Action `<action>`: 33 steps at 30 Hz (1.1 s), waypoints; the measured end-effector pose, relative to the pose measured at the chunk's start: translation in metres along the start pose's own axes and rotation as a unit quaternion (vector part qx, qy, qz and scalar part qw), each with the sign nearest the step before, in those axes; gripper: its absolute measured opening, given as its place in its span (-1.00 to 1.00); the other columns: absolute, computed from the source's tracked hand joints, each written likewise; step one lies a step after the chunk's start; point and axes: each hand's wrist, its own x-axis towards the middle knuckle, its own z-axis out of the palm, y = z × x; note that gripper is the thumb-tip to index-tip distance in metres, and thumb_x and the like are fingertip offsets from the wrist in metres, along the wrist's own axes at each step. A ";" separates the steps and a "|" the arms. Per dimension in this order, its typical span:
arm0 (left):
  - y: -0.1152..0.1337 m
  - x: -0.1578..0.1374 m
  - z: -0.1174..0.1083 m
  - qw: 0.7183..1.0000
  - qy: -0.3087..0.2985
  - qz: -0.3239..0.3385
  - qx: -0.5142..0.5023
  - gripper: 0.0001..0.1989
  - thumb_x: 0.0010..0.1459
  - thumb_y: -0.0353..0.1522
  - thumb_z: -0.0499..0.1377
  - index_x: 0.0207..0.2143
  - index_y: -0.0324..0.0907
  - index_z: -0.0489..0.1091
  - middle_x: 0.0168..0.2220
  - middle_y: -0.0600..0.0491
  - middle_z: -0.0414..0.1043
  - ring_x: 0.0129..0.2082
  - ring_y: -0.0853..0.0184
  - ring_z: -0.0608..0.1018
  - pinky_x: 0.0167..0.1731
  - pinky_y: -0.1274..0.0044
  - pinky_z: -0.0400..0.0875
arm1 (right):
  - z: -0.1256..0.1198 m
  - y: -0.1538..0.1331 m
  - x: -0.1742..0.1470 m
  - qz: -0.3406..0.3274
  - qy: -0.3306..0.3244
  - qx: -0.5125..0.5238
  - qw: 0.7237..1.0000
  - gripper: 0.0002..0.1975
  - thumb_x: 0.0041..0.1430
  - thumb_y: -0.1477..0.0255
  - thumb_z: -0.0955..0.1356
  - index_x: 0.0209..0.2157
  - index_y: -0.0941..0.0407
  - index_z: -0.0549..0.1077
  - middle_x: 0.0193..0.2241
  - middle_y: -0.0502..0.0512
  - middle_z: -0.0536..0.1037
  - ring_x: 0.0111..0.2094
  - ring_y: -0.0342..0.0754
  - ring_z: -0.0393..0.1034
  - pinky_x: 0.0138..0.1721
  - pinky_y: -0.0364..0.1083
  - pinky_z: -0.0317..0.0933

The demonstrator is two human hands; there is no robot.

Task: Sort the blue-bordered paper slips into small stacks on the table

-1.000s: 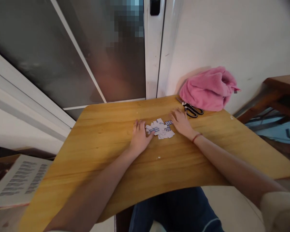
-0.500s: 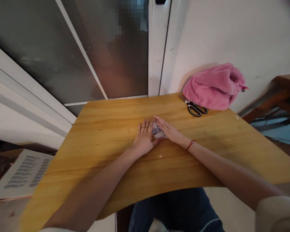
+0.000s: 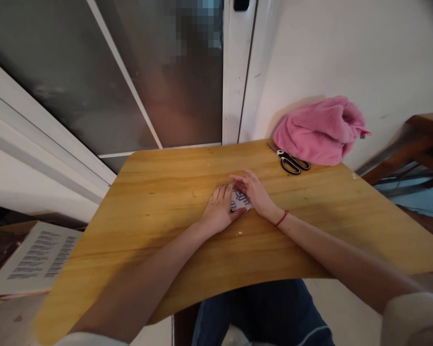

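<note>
A small white piece of paper [image 3: 241, 200] with dark blue printed or drawn lines lies between my hands near the middle of the wooden table [image 3: 159, 192]. My left hand [image 3: 219, 209] covers its left side, the fingers close together and the thumb at the lower edge. My right hand [image 3: 258, 194], with a red string around the wrist, is curved about the right edge. Its fingers bend over the paper's top and one points left toward my left fingertips. The paper's edges are partly hidden under both hands.
Black-handled scissors [image 3: 292, 162] lie at the back right, against a bundled pink plush cloth [image 3: 321, 129]. A tiny white scrap [image 3: 240, 233] is on the tabletop near me. Behind the table stands a framed glass door [image 3: 187, 96]. A printed carton [image 3: 32, 259] sits at lower left.
My left hand has shifted slightly right and down, its fingers less spread. My right hand has lifted and curled more, and more of the paper's blue lines shows.
</note>
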 end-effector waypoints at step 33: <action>0.010 0.005 -0.008 0.987 -0.027 0.124 0.096 -0.68 0.24 -0.15 0.05 -0.16 -0.22 0.31 -0.15 -0.11 0.28 -0.11 0.09 0.32 -0.06 0.25 0.27 | -0.014 -0.024 0.005 0.043 0.089 0.112 0.989 -0.77 0.26 0.35 0.14 -0.33 0.10 0.37 -0.27 0.20 0.59 -0.21 -0.02 0.50 -0.10 -0.01 0.41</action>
